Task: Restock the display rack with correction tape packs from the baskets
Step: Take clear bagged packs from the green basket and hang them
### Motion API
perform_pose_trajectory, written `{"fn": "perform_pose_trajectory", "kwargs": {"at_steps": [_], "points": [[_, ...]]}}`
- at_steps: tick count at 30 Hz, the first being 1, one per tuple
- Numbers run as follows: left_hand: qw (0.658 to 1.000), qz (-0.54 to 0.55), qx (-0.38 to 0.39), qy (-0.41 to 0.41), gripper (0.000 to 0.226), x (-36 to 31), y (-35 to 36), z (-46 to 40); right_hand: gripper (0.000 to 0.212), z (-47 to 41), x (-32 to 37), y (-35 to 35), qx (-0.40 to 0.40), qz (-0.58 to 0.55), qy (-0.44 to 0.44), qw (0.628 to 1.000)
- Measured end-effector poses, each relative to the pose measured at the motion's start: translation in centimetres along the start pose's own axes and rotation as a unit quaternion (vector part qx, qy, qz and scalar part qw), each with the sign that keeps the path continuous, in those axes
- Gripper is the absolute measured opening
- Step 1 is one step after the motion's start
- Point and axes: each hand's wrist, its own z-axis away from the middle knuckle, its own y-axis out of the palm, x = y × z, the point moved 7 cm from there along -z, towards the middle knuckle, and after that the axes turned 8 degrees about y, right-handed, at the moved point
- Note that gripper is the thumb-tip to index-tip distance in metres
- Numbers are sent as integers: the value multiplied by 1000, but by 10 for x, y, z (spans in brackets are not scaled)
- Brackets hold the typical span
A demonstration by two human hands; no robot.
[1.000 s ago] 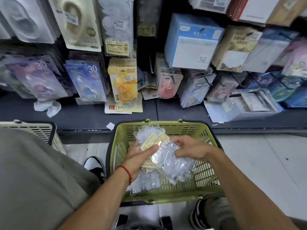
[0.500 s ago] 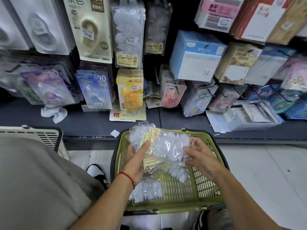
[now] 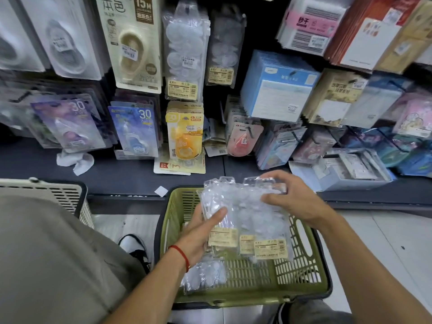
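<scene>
At nine o'clock a pale basket [image 3: 58, 195] shows only its rim, contents hidden. Moving right, the left hand [image 3: 198, 232] grips the left edge of a fanned stack of clear packs [image 3: 245, 213], thumb laid across the front and fingers hidden behind. The stack is held just above the green basket [image 3: 299, 272] at six o'clock, where one more clear pack [image 3: 203, 277] lies on the floor of it at about seven. Further right, the right hand [image 3: 292, 199] curls over the stack's top right corner, fingertips on the hanger tabs.

These packs look light, thin and glossy: stiff enough in the blister to keep shape, but slick face to face, so a fanned bundle is likely to slide apart if squeezed only at one edge. The safest hold seems to be a pinch across the flat faces near the tabbed top, squaring the edges first so the holes line up. The matching clear packs on the display rack [image 3: 184, 50] hang at twelve o'clock, well apart from the hands.
</scene>
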Motion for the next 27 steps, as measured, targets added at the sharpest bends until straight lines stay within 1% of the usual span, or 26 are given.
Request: {"fn": "perform_pose_trajectory", "kwargs": {"at_steps": [1,3,4,5,6,7,8,9,10,11,13,15,17,19,20,21,24,26,27], "points": [[999,-30,33,10,119,1,9,1,35,-1,4,8,7,18,3,1000],[995,-52,76,32,114,2,24,4,34,-4,13,20,-7,20,2,1000],[995,-50,74,42,115,0,28,6,34,-5,17,23,-27,18,-3,999],[996,-40,55,53,121,-4,29,8,37,-5,23,25,-51,35,-16,998],[997,-26,34,63,128,-9,28,9,44,-4,29,25,-76,74,-37,994],[997,-15,20,73,129,-14,27,9,54,-4,37,24,-96,133,-63,984],[996,-12,13,91,122,-23,27,10,67,-2,45,25,-103,186,-86,973],[993,-16,15,112,109,-34,29,10,78,-1,50,25,-99,215,-90,967],[991,-25,18,130,96,-44,31,9,85,-1,52,24,-86,216,-74,970],[989,-30,19,145,89,-54,33,9,86,1,53,22,-70,189,-51,978],[986,-29,7,167,91,-74,36,7,71,4,53,19,-32,118,-29,992],[981,-33,5,192,107,-99,41,4,51,3,63,16,-16,71,-52,996],[974,-59,-14,219,122,-132,46,2,34,-4,81,9,-22,-1,-80,997],[966,-81,-30,243,130,-166,52,0,13,-15,103,2,-40,-73,-102,991],[961,-94,-32,257,128,-184,54,-1,6,-21,114,-1,-48,-99,-111,988],[956,-104,-29,271,121,-201,57,-1,5,-25,126,-4,-57,-120,-119,984],[939,-125,-27,319,93,-256,59,-2,7,-38,157,-14,-88,-164,-144,972],[919,-169,-46,352,89,-286,56,-1,7,-42,177,-24,-109,-185,-162,963],[902,-208,-60,374,89,-297,52,1,7,-44,186,-28,-111,-188,-173,960]]}}
